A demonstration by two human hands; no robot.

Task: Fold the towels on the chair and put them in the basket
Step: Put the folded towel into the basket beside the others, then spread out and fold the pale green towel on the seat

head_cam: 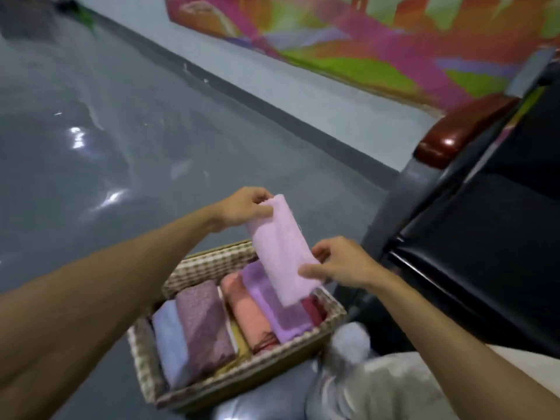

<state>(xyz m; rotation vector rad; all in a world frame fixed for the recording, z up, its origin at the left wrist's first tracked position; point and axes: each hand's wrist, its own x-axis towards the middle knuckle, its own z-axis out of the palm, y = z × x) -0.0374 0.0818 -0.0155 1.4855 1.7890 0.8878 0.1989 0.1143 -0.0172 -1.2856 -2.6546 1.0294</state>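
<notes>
Glossy grey floor (91,131) across the whole left side, streaked with glare. Behind it a pale wall (242,65) with a bright mural (363,40) in pink, green and orange. At right, a black chair (485,253) with a red-brown armrest (454,131).

On the floor just beside the chair, a woven basket (212,263) packed with folded towels side by side: pale blue (169,338), mauve (206,322), salmon (245,307) and purple (281,313). A yellow strip (242,344) between mauve and salmon, and a dark red one (313,307) against the right wall. Blurred grey cloth (378,386) at the bottom edge, near the basket's corner.

Over the basket's right half, a folded pink towel (281,250), long, narrow and tilted, upper end far and to the left, lower end nearer. Lower end overlapping the purple one in view; touching or not, cannot tell.

Left hand (242,207): fingers (260,195) curled, thumb beneath, pinching the pink towel's upper end. Forearm extended from the lower left, wrist bent slightly down.

Right hand (342,262): fingers (321,253) behind the pink towel's right edge, thumb laid across its front near the lower end, gripping the edge between them. Forearm extended from the lower right, back of the hand up.

Pink towel spanning both hands, its lowest part hanging free past the right thumb.
</notes>
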